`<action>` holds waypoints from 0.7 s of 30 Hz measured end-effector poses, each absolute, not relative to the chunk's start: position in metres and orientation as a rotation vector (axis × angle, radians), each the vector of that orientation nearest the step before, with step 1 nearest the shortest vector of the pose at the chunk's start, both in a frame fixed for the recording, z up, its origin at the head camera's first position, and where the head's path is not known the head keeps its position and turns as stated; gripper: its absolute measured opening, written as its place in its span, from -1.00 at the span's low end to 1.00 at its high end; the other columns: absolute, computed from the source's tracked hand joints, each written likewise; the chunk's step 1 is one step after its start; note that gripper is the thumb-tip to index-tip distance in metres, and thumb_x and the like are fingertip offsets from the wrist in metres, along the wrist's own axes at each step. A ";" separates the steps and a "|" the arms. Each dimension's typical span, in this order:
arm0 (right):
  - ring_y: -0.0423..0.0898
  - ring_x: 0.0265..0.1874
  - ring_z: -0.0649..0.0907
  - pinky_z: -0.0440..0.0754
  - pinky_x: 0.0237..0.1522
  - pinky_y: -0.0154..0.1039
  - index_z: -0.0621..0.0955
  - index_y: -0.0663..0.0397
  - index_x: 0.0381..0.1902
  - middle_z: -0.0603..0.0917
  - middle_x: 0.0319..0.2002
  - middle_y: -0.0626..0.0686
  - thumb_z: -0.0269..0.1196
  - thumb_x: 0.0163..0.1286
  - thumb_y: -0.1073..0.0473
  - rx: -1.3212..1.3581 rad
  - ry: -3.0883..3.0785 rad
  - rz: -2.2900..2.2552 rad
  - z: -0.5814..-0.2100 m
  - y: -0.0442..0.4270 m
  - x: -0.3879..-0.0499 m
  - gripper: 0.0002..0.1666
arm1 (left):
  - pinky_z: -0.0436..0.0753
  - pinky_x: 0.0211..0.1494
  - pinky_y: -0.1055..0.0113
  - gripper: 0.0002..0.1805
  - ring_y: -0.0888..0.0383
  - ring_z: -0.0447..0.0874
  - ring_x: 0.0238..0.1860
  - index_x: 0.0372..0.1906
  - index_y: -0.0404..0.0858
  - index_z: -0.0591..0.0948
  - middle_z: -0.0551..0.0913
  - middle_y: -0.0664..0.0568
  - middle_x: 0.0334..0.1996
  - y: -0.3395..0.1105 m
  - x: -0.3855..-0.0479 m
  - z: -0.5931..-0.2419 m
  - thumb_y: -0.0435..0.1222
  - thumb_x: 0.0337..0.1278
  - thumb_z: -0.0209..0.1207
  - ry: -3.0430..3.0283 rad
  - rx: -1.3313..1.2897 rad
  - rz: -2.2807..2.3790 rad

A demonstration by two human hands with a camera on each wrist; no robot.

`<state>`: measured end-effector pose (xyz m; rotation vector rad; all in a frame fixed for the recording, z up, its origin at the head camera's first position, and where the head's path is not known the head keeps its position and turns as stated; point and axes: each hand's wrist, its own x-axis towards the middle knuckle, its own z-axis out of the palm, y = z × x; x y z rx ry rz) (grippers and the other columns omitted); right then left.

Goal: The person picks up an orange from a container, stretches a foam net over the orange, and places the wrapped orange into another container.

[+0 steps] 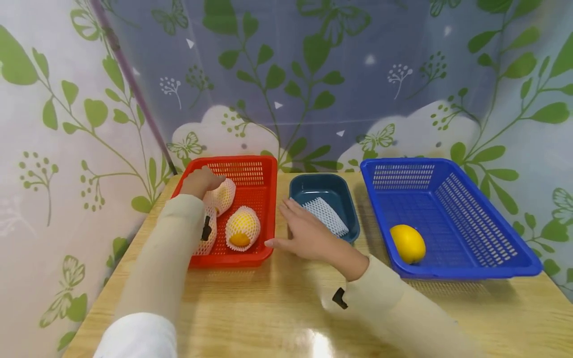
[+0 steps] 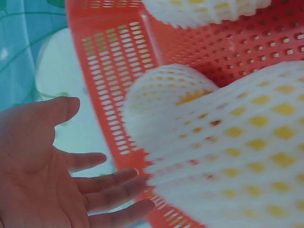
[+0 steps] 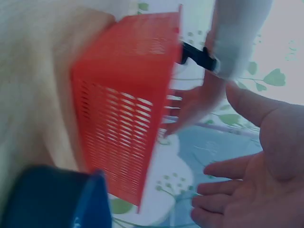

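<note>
My left hand (image 1: 198,182) reaches over the back left of the red basket (image 1: 243,258). Its fingers are spread and relaxed in the left wrist view, beside a yellow fruit in a white foam net (image 2: 237,152) and gripping nothing. Three netted fruits lie in the basket, one of them a netted yellow fruit (image 1: 242,228) near its front right. My right hand (image 1: 309,233) hovers between the red basket and the dark teal bin (image 1: 353,223), fingers extended and holding nothing. A loose white foam net (image 1: 326,216) lies in that bin.
On the right stands a blue basket (image 1: 474,271) with a bare yellow fruit (image 1: 408,243) at its front left. All the containers sit on a wooden table (image 1: 250,308). A leaf-patterned curtain (image 1: 286,74) hangs behind the table and along its sides.
</note>
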<state>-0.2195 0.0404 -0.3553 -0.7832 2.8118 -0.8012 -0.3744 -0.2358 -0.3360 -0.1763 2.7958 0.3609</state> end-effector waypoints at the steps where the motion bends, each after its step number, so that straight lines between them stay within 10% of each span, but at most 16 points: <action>1: 0.06 0.50 0.02 0.08 0.44 0.07 0.13 0.16 0.50 0.00 0.53 0.11 0.24 0.25 -0.35 -0.784 2.805 -0.793 -0.350 0.046 -0.219 0.10 | 0.17 0.39 -0.21 -0.12 -0.42 0.06 0.37 0.47 -0.54 -0.15 0.06 -0.52 0.39 -0.235 -0.374 -0.332 0.07 0.45 -0.18 2.796 -0.156 0.351; 21: 0.29 0.29 0.38 0.31 0.28 0.25 0.10 0.31 0.48 0.26 0.39 0.35 0.19 0.33 -0.30 -0.679 2.803 -0.534 -0.284 0.163 -0.220 0.07 | 0.30 0.32 -0.22 -0.16 -0.29 0.27 0.33 0.53 -0.22 -0.02 0.22 -0.33 0.40 -0.153 -0.311 -0.266 0.14 0.37 -0.07 2.950 0.305 0.397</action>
